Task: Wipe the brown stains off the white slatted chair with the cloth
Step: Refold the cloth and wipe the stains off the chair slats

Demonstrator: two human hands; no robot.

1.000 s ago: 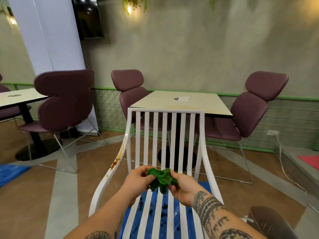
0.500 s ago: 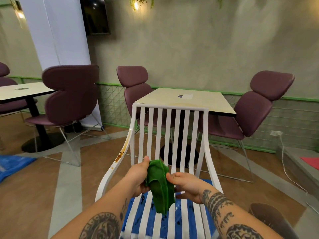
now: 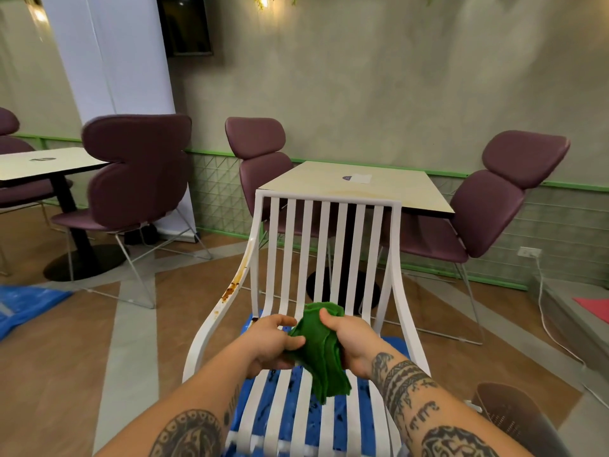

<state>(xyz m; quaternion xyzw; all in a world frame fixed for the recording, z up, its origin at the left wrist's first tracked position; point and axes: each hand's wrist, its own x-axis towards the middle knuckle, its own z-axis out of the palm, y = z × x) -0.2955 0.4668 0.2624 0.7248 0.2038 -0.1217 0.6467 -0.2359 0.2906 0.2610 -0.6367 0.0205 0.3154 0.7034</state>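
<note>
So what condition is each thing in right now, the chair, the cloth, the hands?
White slatted chair: upright, unoccupied.
Brown stains: on the chair's left arm rail, unwiped.
Green cloth: bunched, hanging over the seat.
Left hand: pinching the cloth.
Right hand: gripping the cloth.

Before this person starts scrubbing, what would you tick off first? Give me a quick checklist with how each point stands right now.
1. Cloth in hand: ok. The green cloth is gripped by the left hand and the right hand.
2. Cloth ready for wiping: not ok, it hangs bunched and folded.
3. Stains located: ok. The brown stains run down the left armrest of the white slatted chair.
4. Cloth on the stains: not ok, it is held over the seat, apart from them.
5. Cloth damp: cannot tell.
</note>
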